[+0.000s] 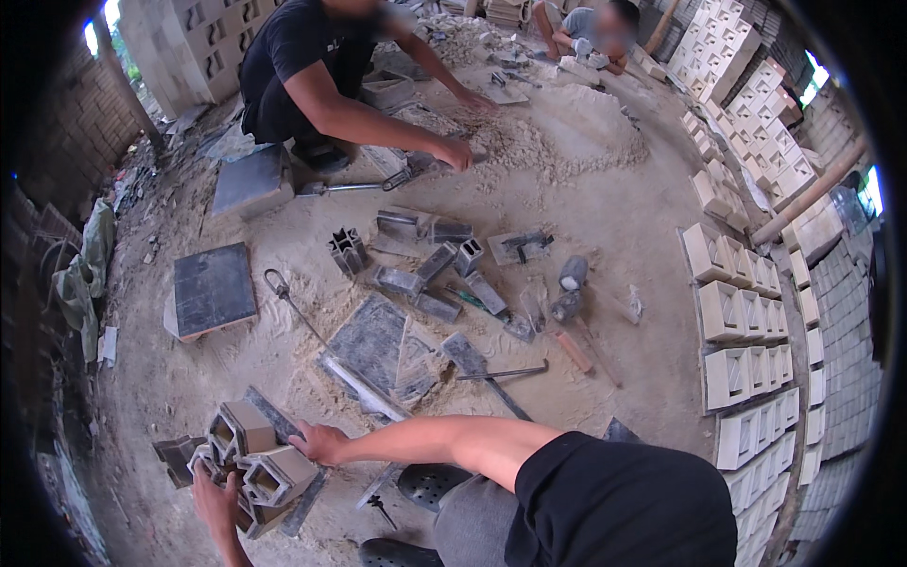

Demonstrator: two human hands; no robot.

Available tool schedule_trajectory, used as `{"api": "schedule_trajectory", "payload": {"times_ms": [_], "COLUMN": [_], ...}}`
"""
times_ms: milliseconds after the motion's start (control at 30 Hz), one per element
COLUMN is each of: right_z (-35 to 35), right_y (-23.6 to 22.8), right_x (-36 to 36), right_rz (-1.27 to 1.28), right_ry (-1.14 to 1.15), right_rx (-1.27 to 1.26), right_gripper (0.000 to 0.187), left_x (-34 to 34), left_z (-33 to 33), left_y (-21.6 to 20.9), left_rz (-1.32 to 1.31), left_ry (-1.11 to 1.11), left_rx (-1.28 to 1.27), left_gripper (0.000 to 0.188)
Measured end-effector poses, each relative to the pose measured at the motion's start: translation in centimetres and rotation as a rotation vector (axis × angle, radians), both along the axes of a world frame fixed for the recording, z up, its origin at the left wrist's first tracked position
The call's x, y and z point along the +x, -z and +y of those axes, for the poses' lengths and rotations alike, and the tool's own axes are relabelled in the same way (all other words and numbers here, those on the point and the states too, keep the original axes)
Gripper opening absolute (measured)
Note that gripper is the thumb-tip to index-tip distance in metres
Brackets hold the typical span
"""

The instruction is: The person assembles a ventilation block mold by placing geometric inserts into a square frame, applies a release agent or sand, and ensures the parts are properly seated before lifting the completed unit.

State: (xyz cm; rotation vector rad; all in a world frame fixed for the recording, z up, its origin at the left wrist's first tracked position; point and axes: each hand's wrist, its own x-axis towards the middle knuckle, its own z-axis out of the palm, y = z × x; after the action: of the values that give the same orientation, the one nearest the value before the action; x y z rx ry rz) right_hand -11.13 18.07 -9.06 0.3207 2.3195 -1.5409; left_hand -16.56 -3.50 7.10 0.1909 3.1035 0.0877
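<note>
A grey metal mould assembly (pixel 253 463) of boxy hollow sections sits on the sandy ground at the lower left. My left hand (pixel 215 501) grips its near left side. My right hand (pixel 319 442) reaches across and presses on its right edge, beside a flat dark metal strip (pixel 283 420). Both hands are on the mould.
Loose mould parts (pixel 430 269), a flat plate with a cement-covered piece (pixel 378 345), rods and a hook tool (pixel 288 298) lie mid-ground. Another person (pixel 321 76) crouches at the back, hands in a sand pile (pixel 567 132). Rows of cast pale blocks (pixel 746 321) line the right. Dark square plates (pixel 213 288) lie left.
</note>
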Motion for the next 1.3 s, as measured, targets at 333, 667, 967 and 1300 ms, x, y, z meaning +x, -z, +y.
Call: {"api": "schedule_trajectory", "payload": {"times_ms": [333, 667, 967, 1300], "right_z": [0.4, 0.4, -0.1, 0.1], "right_y": [-0.2, -0.5, -0.1, -0.8], "right_x": [0.4, 0.3, 0.3, 0.2], "right_rz": [-0.011, 0.013, 0.038, -0.029], "right_ry": [0.006, 0.013, 0.039, -0.003], "right_rx": [0.010, 0.005, 0.045, 0.028], "right_gripper": [0.054, 0.053, 0.052, 0.054], "left_x": [-1.9, -2.3, -1.6, -1.5], "left_z": [-2.1, -5.2, -3.9, -3.0], "left_y": [2.1, 4.0, 2.7, 1.5], "left_rz": [0.007, 0.067, 0.094, 0.056], "left_ry": [0.051, 0.049, 0.084, 0.117], "left_rx": [-0.142, 0.158, 0.233, 0.135], "left_gripper": [0.038, 0.035, 0.029, 0.028]}}
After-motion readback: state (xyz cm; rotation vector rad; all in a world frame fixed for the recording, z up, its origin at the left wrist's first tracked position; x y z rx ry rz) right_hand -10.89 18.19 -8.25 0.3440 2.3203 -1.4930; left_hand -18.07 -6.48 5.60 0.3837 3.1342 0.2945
